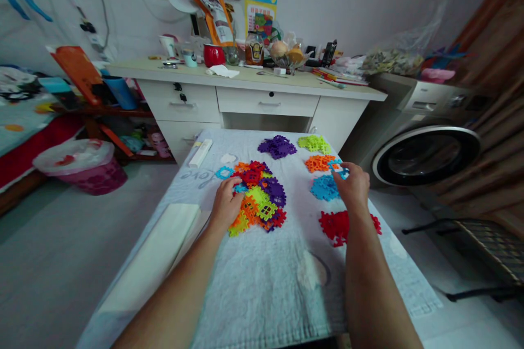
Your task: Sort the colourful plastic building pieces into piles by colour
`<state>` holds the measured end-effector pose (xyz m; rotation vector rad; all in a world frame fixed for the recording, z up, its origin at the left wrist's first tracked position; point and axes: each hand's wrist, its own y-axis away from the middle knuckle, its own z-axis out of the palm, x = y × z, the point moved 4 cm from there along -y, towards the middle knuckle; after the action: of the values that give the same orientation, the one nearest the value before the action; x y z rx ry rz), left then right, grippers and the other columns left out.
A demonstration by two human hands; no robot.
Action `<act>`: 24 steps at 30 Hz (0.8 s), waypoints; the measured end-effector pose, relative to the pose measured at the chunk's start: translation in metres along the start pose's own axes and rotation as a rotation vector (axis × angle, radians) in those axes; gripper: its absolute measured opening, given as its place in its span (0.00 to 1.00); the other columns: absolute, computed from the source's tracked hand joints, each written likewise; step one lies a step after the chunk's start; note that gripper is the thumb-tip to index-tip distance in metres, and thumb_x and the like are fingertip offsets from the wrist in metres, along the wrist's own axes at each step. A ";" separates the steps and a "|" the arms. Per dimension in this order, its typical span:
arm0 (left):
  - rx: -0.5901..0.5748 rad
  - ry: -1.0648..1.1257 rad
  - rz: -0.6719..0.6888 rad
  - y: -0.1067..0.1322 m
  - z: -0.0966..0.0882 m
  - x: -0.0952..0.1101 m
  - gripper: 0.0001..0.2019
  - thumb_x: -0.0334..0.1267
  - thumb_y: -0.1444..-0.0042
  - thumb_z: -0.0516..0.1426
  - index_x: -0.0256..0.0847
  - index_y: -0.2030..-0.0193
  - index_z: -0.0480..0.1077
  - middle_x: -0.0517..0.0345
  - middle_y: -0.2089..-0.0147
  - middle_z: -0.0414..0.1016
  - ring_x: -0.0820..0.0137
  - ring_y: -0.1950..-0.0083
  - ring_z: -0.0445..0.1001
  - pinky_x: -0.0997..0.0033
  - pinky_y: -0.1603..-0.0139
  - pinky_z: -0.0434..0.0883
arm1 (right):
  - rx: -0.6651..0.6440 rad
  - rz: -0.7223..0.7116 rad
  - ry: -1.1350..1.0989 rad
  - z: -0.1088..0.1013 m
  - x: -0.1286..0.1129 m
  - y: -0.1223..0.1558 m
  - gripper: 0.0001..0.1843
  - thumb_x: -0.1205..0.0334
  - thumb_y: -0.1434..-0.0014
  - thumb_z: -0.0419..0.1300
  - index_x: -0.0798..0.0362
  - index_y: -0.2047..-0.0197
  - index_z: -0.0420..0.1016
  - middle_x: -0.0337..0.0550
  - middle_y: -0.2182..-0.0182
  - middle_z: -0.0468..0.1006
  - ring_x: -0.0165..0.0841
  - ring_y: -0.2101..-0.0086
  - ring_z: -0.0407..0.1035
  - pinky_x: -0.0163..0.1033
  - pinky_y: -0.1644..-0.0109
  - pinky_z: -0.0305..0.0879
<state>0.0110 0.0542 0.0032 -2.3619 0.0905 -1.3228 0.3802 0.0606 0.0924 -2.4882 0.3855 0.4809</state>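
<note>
A mixed heap of coloured plastic interlocking tiles [262, 199] lies in the middle of a table covered with a pale cloth [266, 283]. My left hand [226, 203] rests on the heap's left edge, fingers curled onto a blue tile. To the right lie sorted piles: purple [277, 146], lime green [314, 144], orange [320, 163], blue [323, 188] and red [336, 225]. My right hand [352, 185] is over the blue pile and pinches a blue tile [340, 169] at its fingertips.
A white box [151, 259] lies along the table's left edge and a small white stick [200, 153] near its far left corner. Behind stands a cluttered white desk [262, 98], a washing machine [426, 147] to the right, and a pink bin [82, 166] to the left.
</note>
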 end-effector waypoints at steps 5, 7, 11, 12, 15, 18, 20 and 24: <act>0.028 0.069 -0.052 -0.002 -0.002 -0.004 0.19 0.29 0.55 0.52 0.44 0.55 0.73 0.54 0.50 0.75 0.62 0.44 0.72 0.55 0.37 0.67 | -0.137 0.130 0.105 0.005 0.025 -0.001 0.19 0.58 0.47 0.61 0.52 0.52 0.79 0.56 0.58 0.80 0.50 0.56 0.71 0.51 0.51 0.63; 0.055 0.095 -0.075 -0.002 -0.002 -0.007 0.19 0.30 0.54 0.52 0.45 0.55 0.73 0.55 0.50 0.75 0.62 0.44 0.72 0.56 0.37 0.67 | -0.125 0.135 0.108 0.008 0.030 -0.001 0.19 0.59 0.47 0.61 0.52 0.52 0.79 0.56 0.58 0.80 0.50 0.56 0.71 0.51 0.52 0.63; 0.104 0.139 -0.124 -0.001 -0.001 -0.015 0.19 0.32 0.52 0.52 0.44 0.53 0.72 0.55 0.49 0.75 0.64 0.43 0.71 0.57 0.36 0.65 | -0.074 0.148 0.093 0.010 0.031 -0.001 0.18 0.60 0.48 0.60 0.53 0.53 0.79 0.57 0.57 0.79 0.50 0.56 0.71 0.52 0.51 0.64; 0.119 0.146 -0.134 -0.001 -0.001 -0.017 0.18 0.32 0.51 0.52 0.44 0.53 0.72 0.56 0.49 0.75 0.64 0.43 0.71 0.58 0.36 0.65 | -0.053 0.142 0.086 0.009 0.028 0.000 0.18 0.60 0.47 0.60 0.53 0.53 0.79 0.57 0.56 0.79 0.50 0.55 0.71 0.53 0.51 0.64; 0.146 0.164 -0.158 -0.001 -0.001 -0.019 0.17 0.33 0.50 0.53 0.43 0.54 0.73 0.56 0.50 0.75 0.65 0.45 0.72 0.61 0.38 0.66 | 0.028 0.022 -0.009 0.008 0.004 0.003 0.18 0.59 0.45 0.57 0.55 0.53 0.78 0.57 0.53 0.77 0.49 0.53 0.70 0.54 0.47 0.62; 0.145 0.166 -0.161 -0.002 -0.002 -0.016 0.15 0.35 0.49 0.53 0.43 0.54 0.73 0.55 0.51 0.75 0.64 0.46 0.72 0.60 0.40 0.67 | -0.022 -0.208 -0.208 0.019 -0.038 0.018 0.15 0.60 0.44 0.56 0.56 0.56 0.77 0.54 0.56 0.78 0.44 0.55 0.71 0.51 0.46 0.63; 0.150 0.144 -0.150 -0.003 -0.004 -0.012 0.14 0.35 0.48 0.54 0.44 0.54 0.73 0.55 0.51 0.75 0.63 0.46 0.72 0.58 0.39 0.67 | -0.179 -0.340 -0.304 0.034 -0.068 0.036 0.15 0.61 0.43 0.56 0.54 0.55 0.77 0.52 0.58 0.79 0.42 0.57 0.72 0.48 0.48 0.66; 0.146 0.079 -0.098 -0.004 -0.009 -0.005 0.13 0.35 0.47 0.54 0.44 0.55 0.72 0.54 0.51 0.75 0.63 0.44 0.71 0.57 0.37 0.65 | -0.487 -0.536 -0.292 0.062 -0.108 0.074 0.16 0.66 0.44 0.56 0.55 0.52 0.76 0.51 0.53 0.79 0.40 0.52 0.71 0.46 0.43 0.63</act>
<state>0.0007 0.0558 0.0049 -2.2171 -0.0962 -1.4182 0.2407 0.0556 0.0535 -2.7623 -0.5675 0.7585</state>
